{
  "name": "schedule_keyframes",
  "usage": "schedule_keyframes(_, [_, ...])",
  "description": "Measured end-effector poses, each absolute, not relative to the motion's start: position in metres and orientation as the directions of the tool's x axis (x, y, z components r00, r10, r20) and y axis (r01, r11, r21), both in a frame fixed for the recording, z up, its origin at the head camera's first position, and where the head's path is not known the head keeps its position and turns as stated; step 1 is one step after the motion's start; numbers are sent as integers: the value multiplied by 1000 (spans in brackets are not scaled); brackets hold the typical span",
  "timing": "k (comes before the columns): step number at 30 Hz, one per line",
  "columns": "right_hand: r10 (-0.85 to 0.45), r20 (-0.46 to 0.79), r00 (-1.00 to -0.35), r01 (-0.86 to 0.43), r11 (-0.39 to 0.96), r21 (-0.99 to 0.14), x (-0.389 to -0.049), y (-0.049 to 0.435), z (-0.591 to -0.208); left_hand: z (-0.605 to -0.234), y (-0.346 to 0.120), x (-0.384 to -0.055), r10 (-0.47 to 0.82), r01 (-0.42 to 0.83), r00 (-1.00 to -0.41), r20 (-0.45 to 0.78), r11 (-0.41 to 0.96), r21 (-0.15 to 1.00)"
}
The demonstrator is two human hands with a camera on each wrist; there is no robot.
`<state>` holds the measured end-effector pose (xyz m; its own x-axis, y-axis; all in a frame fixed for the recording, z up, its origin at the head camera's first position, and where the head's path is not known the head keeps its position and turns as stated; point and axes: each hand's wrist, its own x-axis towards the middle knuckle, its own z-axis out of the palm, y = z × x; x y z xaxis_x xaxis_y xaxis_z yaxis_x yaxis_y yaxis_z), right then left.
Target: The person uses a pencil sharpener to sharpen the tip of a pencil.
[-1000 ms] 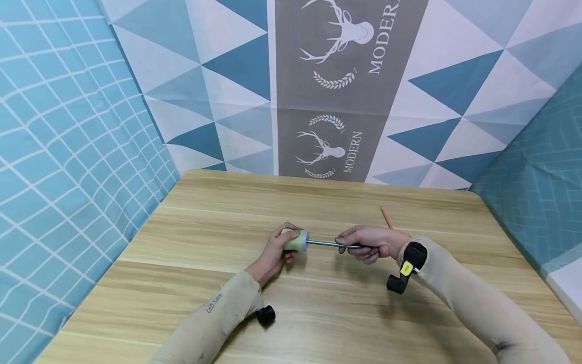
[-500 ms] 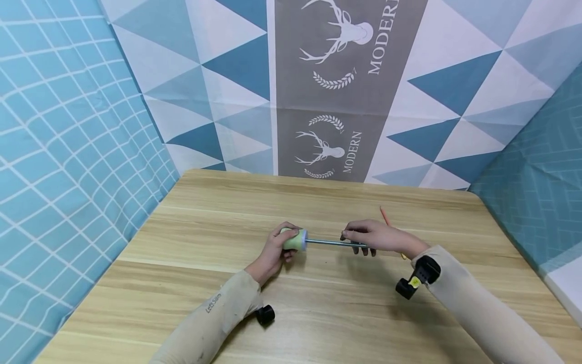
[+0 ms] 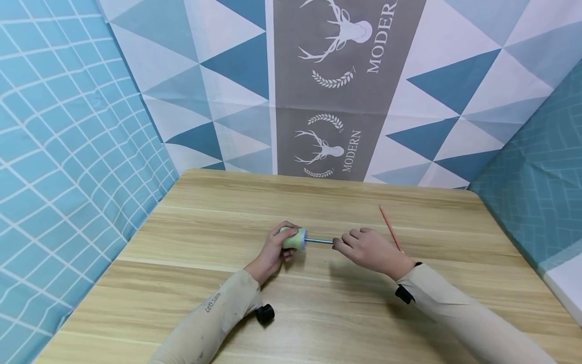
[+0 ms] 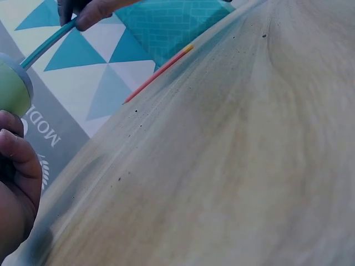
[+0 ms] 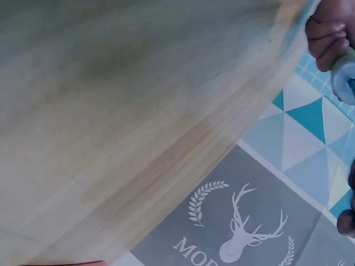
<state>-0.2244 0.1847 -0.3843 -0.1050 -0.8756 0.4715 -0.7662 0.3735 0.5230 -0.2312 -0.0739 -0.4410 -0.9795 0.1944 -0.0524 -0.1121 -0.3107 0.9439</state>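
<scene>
My left hand (image 3: 272, 248) grips a light green, barrel-shaped pencil sharpener (image 3: 294, 239) with a pale lavender rim, thumb on top. A slim, shiny teal pencil (image 3: 320, 241) sticks out of its rim to the right. At the far part of that pencil, my right hand (image 3: 369, 250) pinches it between thumb and fingers, knuckles up, hiding its outer end. In the left wrist view the teal pencil (image 4: 49, 43) runs from the sharpener (image 4: 14, 91) to the right fingers, held above the table. The right wrist view catches the sharpener's round face (image 5: 344, 83) at its edge.
A red pencil (image 3: 390, 227) with a yellow-orange end lies on the wooden table (image 3: 218, 212) behind the right hand. Patterned cloth walls (image 3: 245, 101) stand at the back and both sides. Each forearm wears a small black camera (image 3: 265, 314).
My right hand lets its fingers loosen along the teal pencil, turns over, and pinches it again nearer the sharpener. My left hand keeps its hold and stays almost still.
</scene>
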Motion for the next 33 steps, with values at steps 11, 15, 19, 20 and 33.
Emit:
schedule_keyframes(11, [-866,387,-315,-909,393,137,-225,178,-379,-441,-74,-233,208,-127,-976,-64,-308,943])
schedule_keyframes(15, [-843,271,-465,-883,422,-204,-227,178,-374,-441,-75,-233,205,-126,-977,-63,-307,943])
schedule_keyframes(19, [-837,215,-504,-825,392,-408,-234,177,-370,-441,-75,-232,199,-123,-978,-63,-310,943])
schedule_keyframes(20, [-836,202,-511,-810,389,-439,-235,177,-368,-441,-75,-232,198,-123,-978,-62,-311,942])
schedule_keyframes(33, [-744,-214,-633,-346,518,-782,-242,179,-356,-443,-75,-232,204,-111,-978,-47,-316,942])
